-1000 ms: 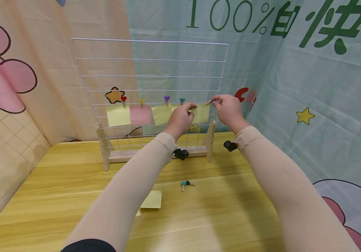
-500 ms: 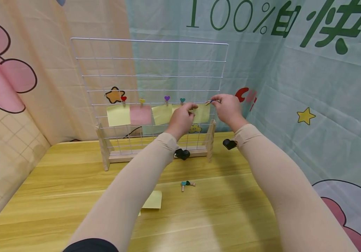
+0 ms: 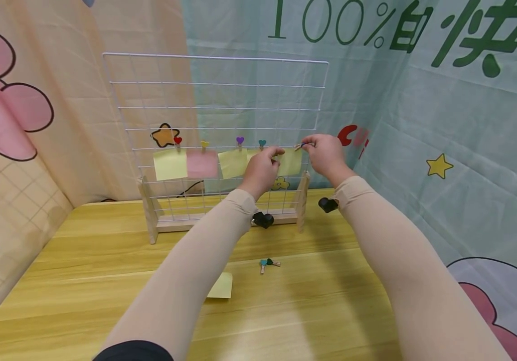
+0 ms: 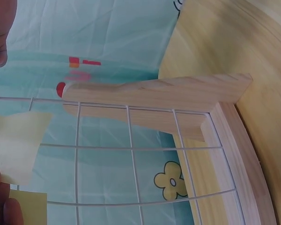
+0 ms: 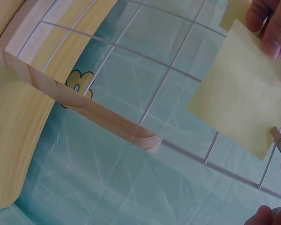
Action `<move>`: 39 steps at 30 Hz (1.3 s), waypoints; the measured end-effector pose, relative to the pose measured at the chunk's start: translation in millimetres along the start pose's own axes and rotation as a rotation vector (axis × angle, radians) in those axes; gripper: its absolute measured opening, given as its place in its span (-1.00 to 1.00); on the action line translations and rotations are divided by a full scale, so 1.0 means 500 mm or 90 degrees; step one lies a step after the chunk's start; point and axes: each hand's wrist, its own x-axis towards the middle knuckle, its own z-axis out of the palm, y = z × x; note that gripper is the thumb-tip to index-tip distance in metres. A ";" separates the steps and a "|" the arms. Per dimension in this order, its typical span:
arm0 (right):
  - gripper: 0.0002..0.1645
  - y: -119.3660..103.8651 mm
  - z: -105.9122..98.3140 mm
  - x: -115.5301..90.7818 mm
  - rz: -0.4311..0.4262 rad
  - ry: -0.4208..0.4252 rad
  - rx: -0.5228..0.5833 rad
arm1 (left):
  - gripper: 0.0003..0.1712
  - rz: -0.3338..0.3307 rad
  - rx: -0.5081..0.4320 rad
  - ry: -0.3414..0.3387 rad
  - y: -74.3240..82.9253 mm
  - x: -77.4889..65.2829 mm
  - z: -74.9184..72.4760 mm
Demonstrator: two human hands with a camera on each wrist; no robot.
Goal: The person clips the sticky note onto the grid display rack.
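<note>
In the head view my left hand (image 3: 262, 170) pinches the left edge of a yellow sticky note (image 3: 291, 161) at the right part of a white wire grid (image 3: 215, 59). My right hand (image 3: 327, 155) grips a small wooden clothespin (image 3: 299, 147) between thumb and finger. Its tip (image 5: 275, 134) overlaps the note's upper right corner in the right wrist view. Left of my hands, a yellow note (image 3: 170, 165), a pink note (image 3: 202, 164) and further yellow notes hang in a row. Heart-topped clothespins, such as the red one (image 3: 178, 141), hold them. My left hand partly covers one yellow note.
Wooden feet (image 3: 303, 201) support the grid on the wood-grain table (image 3: 321, 301). Two clothespins (image 3: 264, 264) lie in front of it, and a loose yellow note (image 3: 221, 286) lies partly under my left forearm. Printed cloth (image 3: 420, 125) hangs behind and on both sides.
</note>
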 end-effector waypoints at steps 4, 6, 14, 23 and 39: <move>-0.61 -0.001 0.000 0.002 -0.004 -0.004 -0.007 | -0.62 0.005 -0.006 0.006 -0.002 0.001 0.001; -0.62 -0.001 0.000 0.004 -0.006 -0.006 -0.016 | -0.62 0.005 -0.006 0.006 -0.002 0.001 0.001; -0.61 -0.002 -0.003 0.008 -0.003 -0.026 -0.020 | -0.60 0.006 0.013 0.011 0.002 0.001 0.003; -0.61 -0.003 -0.002 0.015 -0.001 -0.045 -0.031 | -0.59 0.000 0.016 0.004 0.002 -0.002 0.003; -0.60 -0.006 -0.002 0.014 0.003 -0.050 -0.017 | -0.58 -0.009 0.015 0.002 0.003 -0.004 0.005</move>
